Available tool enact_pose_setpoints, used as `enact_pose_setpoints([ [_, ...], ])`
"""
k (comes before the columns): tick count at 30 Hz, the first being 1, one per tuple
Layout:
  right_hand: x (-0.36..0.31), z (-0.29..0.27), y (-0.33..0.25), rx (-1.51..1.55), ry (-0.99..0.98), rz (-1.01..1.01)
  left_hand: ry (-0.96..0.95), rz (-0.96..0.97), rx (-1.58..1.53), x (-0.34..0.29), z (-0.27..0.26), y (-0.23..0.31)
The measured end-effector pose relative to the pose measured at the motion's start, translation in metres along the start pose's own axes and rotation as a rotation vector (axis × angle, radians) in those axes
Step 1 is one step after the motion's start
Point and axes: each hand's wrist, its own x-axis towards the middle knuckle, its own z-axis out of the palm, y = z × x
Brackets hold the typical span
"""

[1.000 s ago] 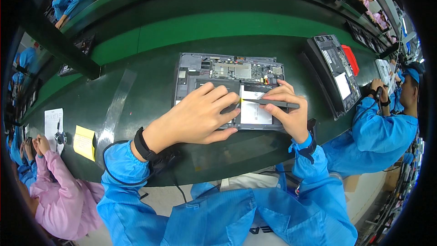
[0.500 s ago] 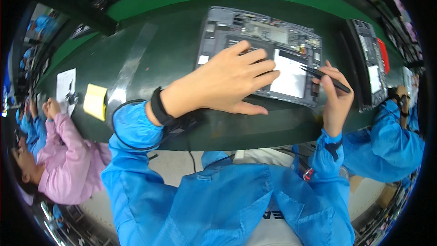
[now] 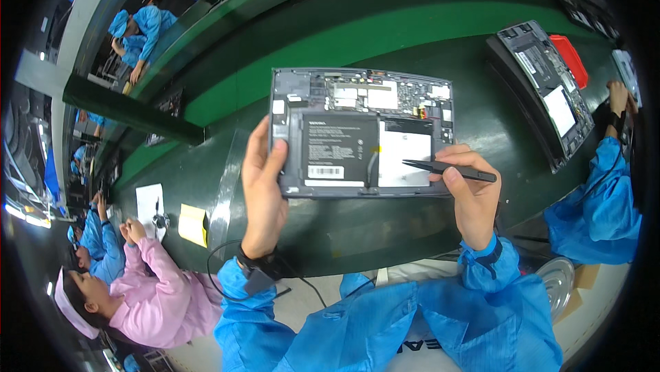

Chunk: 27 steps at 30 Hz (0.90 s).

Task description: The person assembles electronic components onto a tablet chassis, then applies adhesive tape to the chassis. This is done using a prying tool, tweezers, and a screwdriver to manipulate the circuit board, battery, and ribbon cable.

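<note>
An opened laptop base (image 3: pixel 293 138) with bare circuitry is tilted up in front of me. A flat black battery (image 3: pixel 335 144) lies in it, with a white rectangular piece (image 3: pixel 405 146) to its right. My left hand (image 3: pixel 265 183) clasps the base's left edge, thumb on top and fingers partly hidden behind. Between the thumb and fingers of my right hand (image 3: pixel 476 200) is a pair of black tweezers (image 3: pixel 459 170). Their tips point left over the white piece; contact cannot be told. That hand is also at the base's lower right corner.
More laptop bases (image 3: pixel 529 90) lie to the right, beside a red tray (image 3: pixel 569 61). On the left are a yellow paper pad (image 3: pixel 193 225) and a white sheet (image 3: pixel 148 200). A dark post (image 3: pixel 134 107) stands far left. Co-workers sit on both sides.
My left hand has gone from over the laptop base to its left edge. The base has been raised and tilted toward me. My right hand keeps the tweezers.
</note>
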Motion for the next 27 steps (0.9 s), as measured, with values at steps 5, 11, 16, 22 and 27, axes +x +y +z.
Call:
enact_pose_setpoints([
  [5, 0.004, -0.019, -0.019, -0.115, 0.040, -0.218, -0.037, -0.087, -0.269, 0.120, 0.002, -0.003],
  [11, 0.000, -0.026, -0.026, -0.257, -0.098, -0.036, 0.052, -0.056, -0.257, 0.292, -0.008, -0.076],
  [16, 0.013, -0.046, -0.028, -0.504, -0.110, -0.018, 0.049, 0.664, 0.841, 0.244, 0.026, -0.026],
  [22, 0.084, -0.035, -0.036, -0.903, -0.288, -0.108, -0.613, 1.018, 1.115, 0.039, 0.049, -0.010],
  [27, 0.111, -0.013, -0.037, -1.390, -0.532, -0.325, -0.665, 1.058, 1.188, 0.033, 0.038, -0.042],
])
